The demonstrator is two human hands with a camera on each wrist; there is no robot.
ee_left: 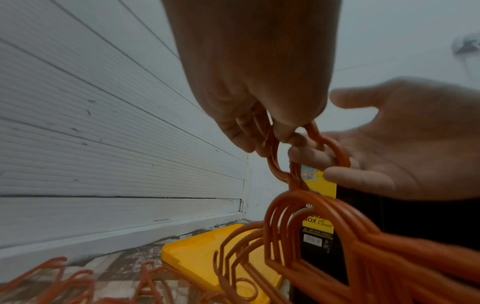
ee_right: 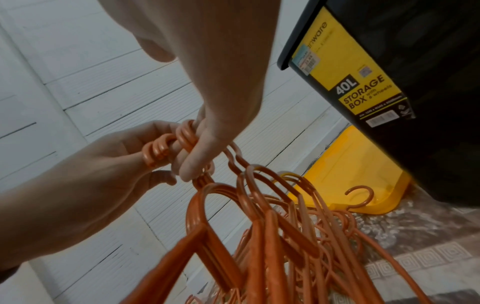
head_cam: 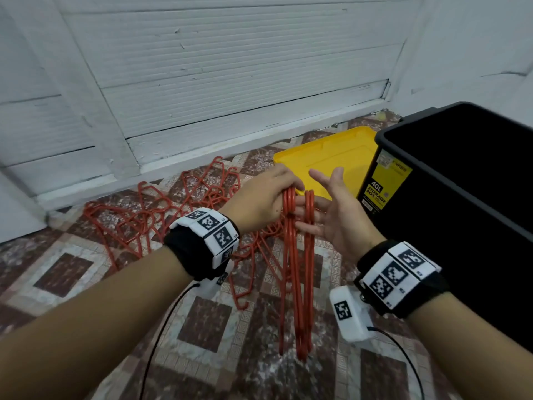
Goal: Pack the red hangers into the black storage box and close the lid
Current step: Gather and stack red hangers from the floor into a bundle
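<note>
My left hand (head_cam: 274, 197) grips the hooks of a bundle of red hangers (head_cam: 297, 284) that dangles down over the floor. In the left wrist view its fingers (ee_left: 244, 131) curl round the hooks. My right hand (head_cam: 328, 209) faces it palm up, its fingers (ee_right: 192, 162) nearly straight and slipped through a second set of hooks. More red hangers lie in a loose pile (head_cam: 161, 215) on the floor to the left. The black storage box (head_cam: 461, 243) stands open at the right, and its yellow lid (head_cam: 326, 166) lies on the floor beside it.
A white panelled wall (head_cam: 230, 67) runs along the back, close behind the pile and the lid. The floor is patterned tile (head_cam: 207, 319). Black cables (head_cam: 161, 336) trail from both wrist bands. The box carries a yellow label (ee_right: 363, 86).
</note>
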